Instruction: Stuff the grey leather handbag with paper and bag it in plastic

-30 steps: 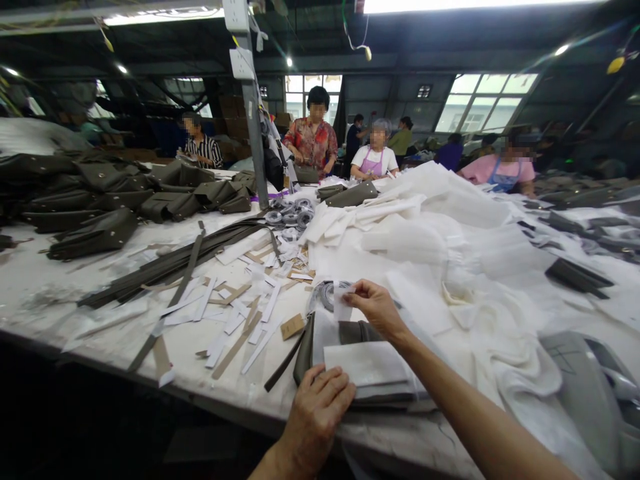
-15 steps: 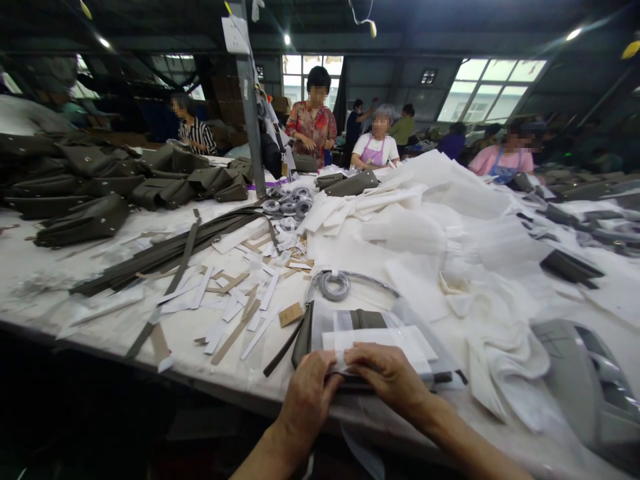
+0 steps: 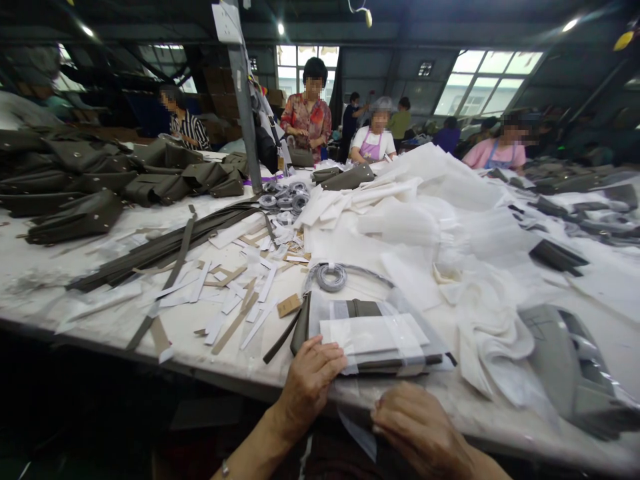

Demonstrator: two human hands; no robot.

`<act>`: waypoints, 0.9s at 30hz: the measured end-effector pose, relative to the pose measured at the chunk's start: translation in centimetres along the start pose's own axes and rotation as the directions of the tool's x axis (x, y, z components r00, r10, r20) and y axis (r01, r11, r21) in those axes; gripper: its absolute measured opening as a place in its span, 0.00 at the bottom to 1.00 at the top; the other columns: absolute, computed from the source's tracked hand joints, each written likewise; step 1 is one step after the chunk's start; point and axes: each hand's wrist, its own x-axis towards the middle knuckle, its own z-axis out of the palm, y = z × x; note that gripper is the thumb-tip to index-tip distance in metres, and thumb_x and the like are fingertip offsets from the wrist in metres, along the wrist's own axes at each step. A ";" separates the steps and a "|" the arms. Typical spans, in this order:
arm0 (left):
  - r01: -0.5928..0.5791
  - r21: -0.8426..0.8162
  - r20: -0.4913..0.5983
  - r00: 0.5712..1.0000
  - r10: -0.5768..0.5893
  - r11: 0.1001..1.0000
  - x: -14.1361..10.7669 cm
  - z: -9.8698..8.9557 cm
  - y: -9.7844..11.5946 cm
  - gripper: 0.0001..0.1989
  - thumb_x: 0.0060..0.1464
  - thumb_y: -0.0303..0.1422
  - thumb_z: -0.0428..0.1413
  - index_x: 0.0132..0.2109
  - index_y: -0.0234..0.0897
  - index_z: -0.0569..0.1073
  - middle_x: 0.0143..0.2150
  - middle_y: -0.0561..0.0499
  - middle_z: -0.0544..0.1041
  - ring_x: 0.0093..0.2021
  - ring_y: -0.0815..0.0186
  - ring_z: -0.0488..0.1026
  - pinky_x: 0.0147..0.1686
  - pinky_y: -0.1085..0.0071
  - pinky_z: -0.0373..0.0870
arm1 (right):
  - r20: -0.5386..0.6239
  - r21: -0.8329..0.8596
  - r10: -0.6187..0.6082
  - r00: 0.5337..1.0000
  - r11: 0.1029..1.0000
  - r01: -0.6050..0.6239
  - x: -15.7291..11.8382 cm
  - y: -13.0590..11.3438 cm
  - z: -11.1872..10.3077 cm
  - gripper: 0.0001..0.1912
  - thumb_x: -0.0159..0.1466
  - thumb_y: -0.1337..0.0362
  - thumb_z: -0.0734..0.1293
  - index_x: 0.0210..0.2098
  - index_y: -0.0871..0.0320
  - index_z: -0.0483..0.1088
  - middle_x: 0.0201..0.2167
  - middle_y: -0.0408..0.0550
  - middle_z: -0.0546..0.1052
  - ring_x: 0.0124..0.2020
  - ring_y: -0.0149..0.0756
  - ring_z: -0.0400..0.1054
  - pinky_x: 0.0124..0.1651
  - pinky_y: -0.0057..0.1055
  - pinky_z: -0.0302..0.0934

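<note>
A dark olive bag [image 3: 300, 327] lies at the table's front edge, partly wrapped in translucent plastic, with a white sheet [image 3: 367, 335] on top. Clear strips cross the sheet. My left hand [image 3: 313, 370] rests on the bag's near left corner, its fingers extended and lying flat. Off the front edge, below the bag, my right hand [image 3: 420, 420] is closed, its fingers curled at a piece of clear plastic film [image 3: 357, 430] that hangs there. The fingertips are partly hidden. A plastic-wrapped coiled strap [image 3: 331, 277] sits behind the bag, and a brown tag [image 3: 289, 306] lies to its left.
Paper and card strips [image 3: 240, 300] litter the table on the left, beside long dark straps [image 3: 165, 247]. Olive bags [image 3: 75, 213] are heaped farther left. White sheets [image 3: 425, 207] pile up behind. A grey wrapped bag [image 3: 555, 360] lies right. Several people work across the table.
My right hand has left the top of the white sheet and moved down and right, past the table edge. My left hand has changed from a pinch to lying flat at the bag's corner.
</note>
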 end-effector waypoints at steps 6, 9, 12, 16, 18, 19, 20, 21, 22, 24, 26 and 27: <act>0.015 -0.001 0.036 0.999 -0.015 1.000 -0.2 0.1 0.4 0.12 0.65 0.23 0.47 0.45 0.38 0.74 0.38 0.50 0.80 0.45 0.68 0.76 0.54 0.65 0.68 | 0.132 -0.318 -0.101 0.986 0.938 0.138 -4.0 0.5 1.8 0.15 0.69 0.70 0.60 0.52 0.55 0.72 0.49 0.48 0.79 0.55 0.43 0.70 0.59 0.43 0.64; 0.013 0.005 0.055 0.998 -0.013 1.000 -0.3 0.0 0.3 0.14 0.65 0.23 0.45 0.45 0.38 0.75 0.38 0.50 0.80 0.45 0.68 0.76 0.53 0.65 0.69 | 0.102 -0.413 -0.056 0.993 0.906 0.093 -3.7 0.9 2.7 0.20 0.71 0.68 0.56 0.58 0.53 0.68 0.56 0.47 0.75 0.59 0.42 0.65 0.63 0.45 0.59; 0.006 0.015 0.058 0.998 -0.006 1.000 -0.3 0.0 0.3 0.14 0.65 0.23 0.45 0.45 0.38 0.75 0.39 0.49 0.80 0.45 0.67 0.76 0.53 0.65 0.68 | 0.047 -0.474 -0.050 0.998 0.878 0.066 -2.6 1.0 3.6 0.21 0.72 0.68 0.53 0.60 0.53 0.66 0.55 0.45 0.75 0.56 0.38 0.66 0.65 0.40 0.56; -0.001 0.030 0.059 0.998 -0.001 1.000 -0.5 0.1 0.4 0.14 0.65 0.23 0.45 0.45 0.38 0.75 0.39 0.51 0.80 0.45 0.68 0.76 0.53 0.65 0.67 | -0.032 -0.524 -0.079 0.996 0.850 0.051 -2.1 0.8 5.5 0.21 0.73 0.67 0.51 0.57 0.55 0.70 0.53 0.43 0.76 0.55 0.38 0.65 0.70 0.39 0.44; 0.009 0.033 0.058 0.998 -0.011 0.999 -0.6 0.2 0.4 0.14 0.65 0.23 0.44 0.45 0.39 0.75 0.39 0.51 0.80 0.46 0.68 0.76 0.53 0.65 0.66 | -0.104 -0.506 -0.054 0.993 0.863 -0.006 -2.2 0.7 6.5 0.21 0.73 0.66 0.51 0.56 0.54 0.70 0.51 0.44 0.77 0.55 0.39 0.64 0.70 0.40 0.41; 0.013 0.034 0.059 0.998 -0.015 0.999 -0.6 0.3 0.5 0.14 0.65 0.23 0.44 0.45 0.39 0.75 0.39 0.51 0.80 0.46 0.67 0.76 0.53 0.65 0.66 | -0.145 -0.483 -0.032 0.989 0.875 -0.043 -2.2 0.7 7.0 0.20 0.73 0.64 0.52 0.56 0.54 0.71 0.50 0.45 0.78 0.55 0.40 0.64 0.69 0.41 0.42; 0.017 0.035 0.060 0.998 -0.019 0.999 -0.7 0.3 0.5 0.14 0.65 0.23 0.45 0.45 0.39 0.75 0.39 0.51 0.80 0.46 0.67 0.76 0.53 0.65 0.66 | -0.182 -0.456 -0.006 0.983 0.886 -0.079 -2.2 0.6 7.3 0.19 0.73 0.64 0.53 0.55 0.53 0.71 0.48 0.45 0.78 0.54 0.40 0.65 0.68 0.41 0.43; 0.022 0.037 0.058 0.998 -0.024 0.999 -0.7 0.3 0.5 0.14 0.65 0.23 0.45 0.45 0.39 0.75 0.39 0.52 0.80 0.46 0.67 0.76 0.53 0.65 0.66 | -0.211 -0.431 0.016 0.977 0.896 -0.108 -2.0 0.5 7.5 0.18 0.72 0.64 0.54 0.54 0.53 0.71 0.47 0.46 0.79 0.53 0.40 0.65 0.66 0.41 0.46; 0.024 0.039 0.055 0.998 -0.026 0.999 -0.7 0.3 0.5 0.14 0.65 0.23 0.46 0.44 0.39 0.75 0.39 0.52 0.80 0.45 0.67 0.76 0.52 0.65 0.66 | -0.231 -0.410 0.034 0.972 0.903 -0.129 -1.8 0.4 7.5 0.17 0.72 0.64 0.55 0.53 0.52 0.72 0.46 0.46 0.79 0.52 0.40 0.65 0.64 0.41 0.48; 0.030 0.041 0.048 0.998 -0.032 0.999 -0.7 0.3 0.5 0.13 0.65 0.24 0.47 0.44 0.39 0.75 0.39 0.52 0.80 0.45 0.68 0.76 0.52 0.65 0.66 | -0.245 -0.377 0.052 0.968 0.915 -0.144 -1.3 0.2 7.2 0.15 0.71 0.66 0.57 0.51 0.53 0.73 0.45 0.46 0.79 0.49 0.40 0.66 0.59 0.39 0.51; 0.033 0.039 0.046 0.998 -0.035 0.999 -0.6 0.3 0.5 0.13 0.65 0.24 0.46 0.44 0.39 0.75 0.39 0.52 0.80 0.44 0.68 0.77 0.52 0.65 0.66 | -0.253 -0.339 0.053 0.966 0.930 -0.140 -0.8 0.1 6.8 0.13 0.70 0.67 0.58 0.48 0.53 0.73 0.42 0.46 0.79 0.46 0.40 0.67 0.55 0.39 0.53; 0.033 0.037 0.047 0.998 -0.034 0.999 -0.6 0.3 0.5 0.13 0.66 0.25 0.46 0.44 0.39 0.75 0.38 0.52 0.80 0.44 0.67 0.77 0.52 0.65 0.66 | -0.249 -0.314 0.052 0.967 0.940 -0.131 -0.6 0.1 6.6 0.13 0.70 0.67 0.59 0.47 0.54 0.73 0.41 0.46 0.79 0.44 0.40 0.68 0.53 0.39 0.54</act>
